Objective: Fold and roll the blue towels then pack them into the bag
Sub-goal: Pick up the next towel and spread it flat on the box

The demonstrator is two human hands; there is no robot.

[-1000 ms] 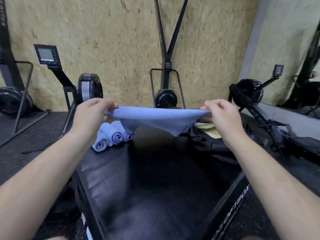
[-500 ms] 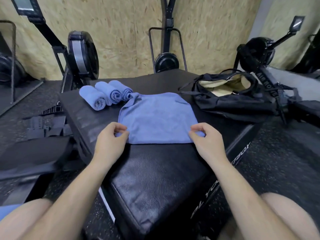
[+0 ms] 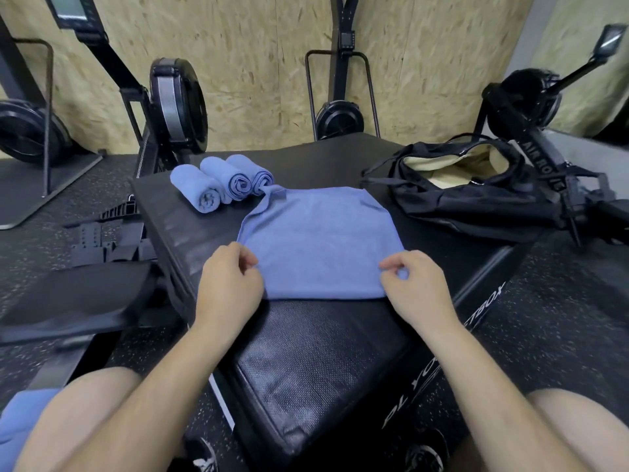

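A folded blue towel (image 3: pixel 320 240) lies flat on the black plyo box (image 3: pixel 306 362). My left hand (image 3: pixel 228 287) pinches its near left corner and my right hand (image 3: pixel 415 287) pinches its near right corner. Three rolled blue towels (image 3: pixel 221 182) lie side by side at the box's far left, the rightmost touching the flat towel's far corner. An open black bag (image 3: pixel 469 195) with a pale lining sits on the box's far right.
Rowing machines (image 3: pixel 177 100) stand along the chipboard wall, one (image 3: pixel 531 107) right behind the bag. A black seat pad (image 3: pixel 75 301) and foot straps (image 3: pixel 105 240) lie left of the box. Blue cloth (image 3: pixel 20 424) shows at the bottom left by my knee.
The towel, held stretched in the air a second ago, now lies flat on the box. Both hands came down with it and still pinch its near corners.
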